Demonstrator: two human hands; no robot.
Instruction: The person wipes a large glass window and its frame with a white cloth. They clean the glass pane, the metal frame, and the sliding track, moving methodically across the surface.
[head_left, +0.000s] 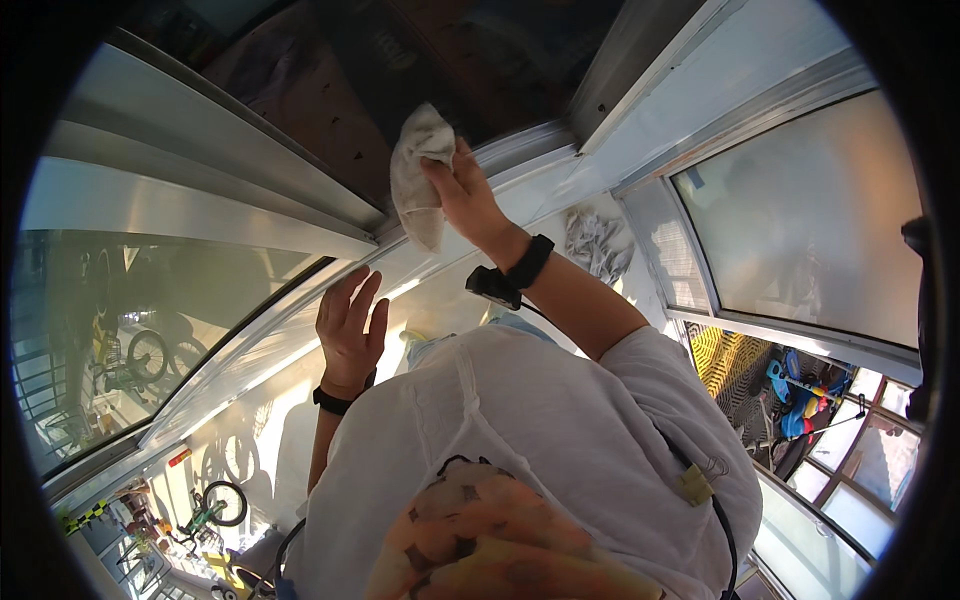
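A greyish-white cloth (421, 169) hangs bunched in my right hand (476, 199), pinched between thumb and fingers. The cloth is up against or just before a dark glass pane (360, 82); whether it touches the glass I cannot tell. Below the cloth runs the pale metal window frame (525, 146). My left hand (351, 322) is empty, fingers raised and a little apart, beside the lower frame rail (300, 307). Its fingertips are close to the rail, and contact is unclear. Each wrist wears a black strap, the right one with a small black device (493, 287).
Crumpled grey cloth (598, 244) lies on the floor by the corner. To the left, a glass pane (172, 322) reflects a bicycle. A frosted door panel (802, 217) stands at right. A small bicycle (206, 510) is at lower left. A cable (724, 517) runs along my shirt.
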